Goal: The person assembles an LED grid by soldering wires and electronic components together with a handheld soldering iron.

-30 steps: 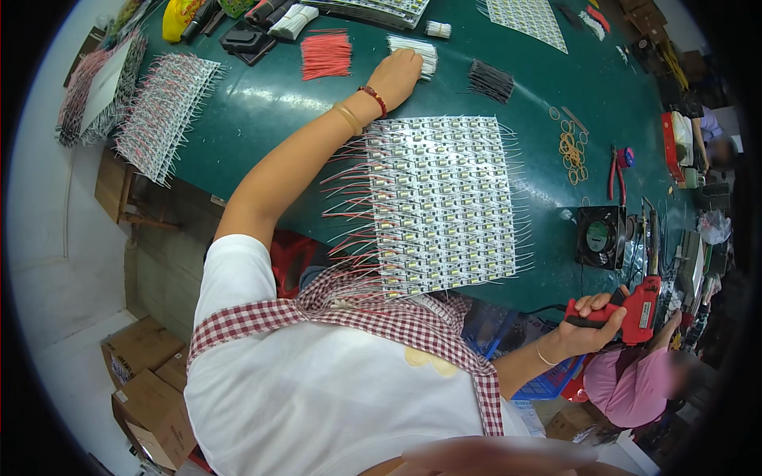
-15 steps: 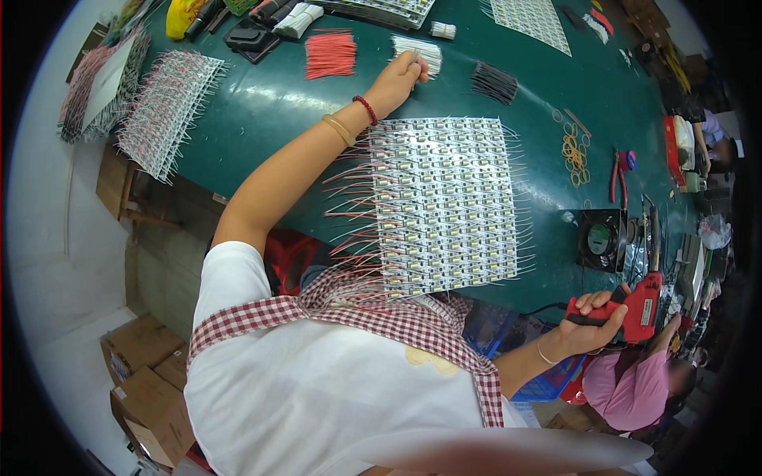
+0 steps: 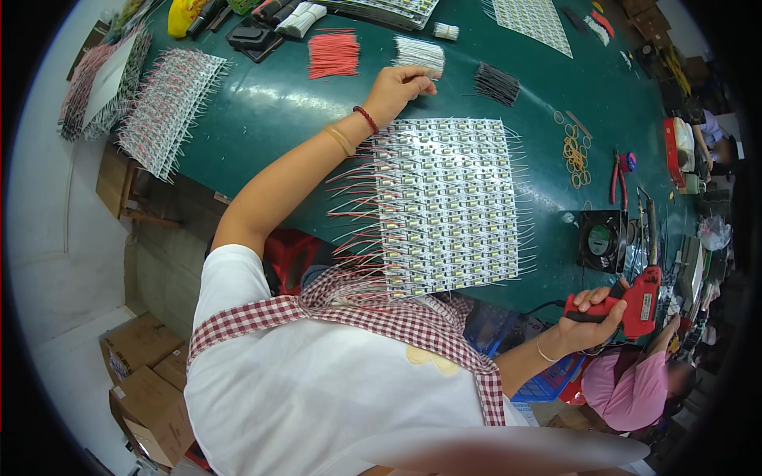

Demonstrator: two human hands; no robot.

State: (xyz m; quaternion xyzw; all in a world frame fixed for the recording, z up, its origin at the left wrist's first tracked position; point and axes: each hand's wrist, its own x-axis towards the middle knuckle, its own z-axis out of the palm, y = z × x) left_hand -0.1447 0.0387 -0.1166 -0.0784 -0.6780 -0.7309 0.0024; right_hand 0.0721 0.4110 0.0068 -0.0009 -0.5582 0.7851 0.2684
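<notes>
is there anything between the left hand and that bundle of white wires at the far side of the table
Nothing visible. The left hand already reaches the near end of the bundle of white wires, fingertips at its edge. The sheet of LED modules lies nearer the body, behind the hand.

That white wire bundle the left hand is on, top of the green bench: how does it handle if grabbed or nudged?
The bundle of white wires is a loose sheaf of thin cut lengths, so it will probably flex and fan apart unless pinched across the middle. It looks light for its size. The left hand touches its lower end; on the smooth green bench, a push would likely scatter strands rather than slide them together.
</notes>
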